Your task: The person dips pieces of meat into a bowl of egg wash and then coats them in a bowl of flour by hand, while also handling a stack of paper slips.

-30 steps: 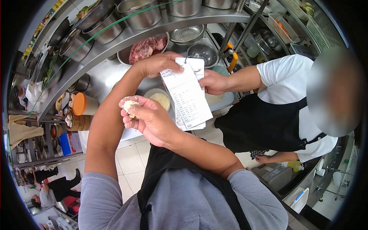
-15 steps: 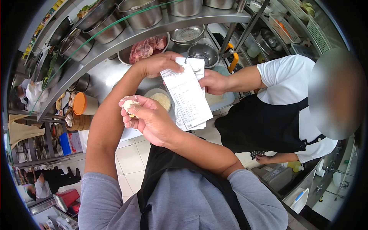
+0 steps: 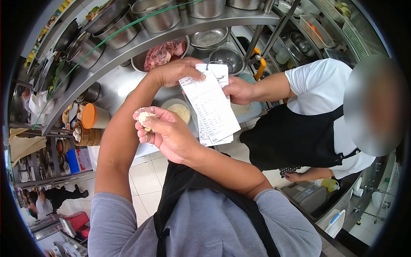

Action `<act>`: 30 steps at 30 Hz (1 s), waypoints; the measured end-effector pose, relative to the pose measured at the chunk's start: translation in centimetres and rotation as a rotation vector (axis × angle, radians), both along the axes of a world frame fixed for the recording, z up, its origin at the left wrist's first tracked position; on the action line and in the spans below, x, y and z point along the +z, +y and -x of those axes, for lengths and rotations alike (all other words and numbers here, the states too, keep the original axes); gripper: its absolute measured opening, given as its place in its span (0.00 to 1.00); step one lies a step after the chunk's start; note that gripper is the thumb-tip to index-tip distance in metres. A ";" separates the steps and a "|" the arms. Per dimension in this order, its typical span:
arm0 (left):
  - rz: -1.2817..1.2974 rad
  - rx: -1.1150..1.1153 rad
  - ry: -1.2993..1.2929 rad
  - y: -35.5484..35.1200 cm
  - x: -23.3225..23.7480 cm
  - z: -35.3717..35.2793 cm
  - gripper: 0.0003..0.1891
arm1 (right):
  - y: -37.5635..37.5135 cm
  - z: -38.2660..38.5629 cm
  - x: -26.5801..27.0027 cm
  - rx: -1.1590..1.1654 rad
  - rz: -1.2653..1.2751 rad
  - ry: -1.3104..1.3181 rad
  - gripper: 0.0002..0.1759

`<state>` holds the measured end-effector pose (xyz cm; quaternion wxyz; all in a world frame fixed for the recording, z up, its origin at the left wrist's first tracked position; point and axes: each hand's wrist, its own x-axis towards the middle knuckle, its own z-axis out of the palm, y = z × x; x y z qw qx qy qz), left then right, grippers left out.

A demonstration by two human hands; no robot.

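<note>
White rectangular paper slips (image 3: 212, 113) bear rows of dark print. The pale cream, crumbly food lump (image 3: 145, 117) shows yellow (just at its lower edge). Red raw meat (image 3: 160, 55) is marbled whitish; the round plastic lid (image 3: 89, 115) is orange, the short-sleeved cloth shirt (image 3: 209, 218) plain grey.

Left hand (image 3: 182, 73) grips the upper end of a sheaf of printed slips (image 3: 209, 109), thumb on top; a metal ring shows at the slips' head. A co-worker's hand (image 3: 239, 91), reaching in from the right, holds the same sheaf by its far edge. Right hand (image 3: 171, 137), crossed in front of the left forearm, pinches a pale crumbly lump (image 3: 146, 117), crumbs on the fingertips. Just beyond: a bowl of pale crumbs (image 3: 181, 113) on the steel bench (image 3: 128, 79). Farther back, raw meat (image 3: 160, 55) in a metal bowl; pots (image 3: 156, 18) line the shelf (image 3: 237, 18) above.
</note>
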<state>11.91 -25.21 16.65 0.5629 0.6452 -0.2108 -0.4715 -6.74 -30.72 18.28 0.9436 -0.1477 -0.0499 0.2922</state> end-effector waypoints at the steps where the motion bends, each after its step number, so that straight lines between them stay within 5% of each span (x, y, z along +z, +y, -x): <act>1: 0.003 -0.011 0.002 0.0 -0.1 0.0 0.23 | 0.0 0.0 0.0 -0.002 0.000 0.000 0.11; 23: 0.028 0.081 -0.043 0.6 -1.2 1.6 0.19 | 1.3 0.7 0.8 -0.032 0.054 -0.007 0.10; 30: 0.274 0.364 0.166 4.0 -3.8 6.1 0.33 | 2.7 -0.2 0.0 -0.091 -0.016 0.007 0.12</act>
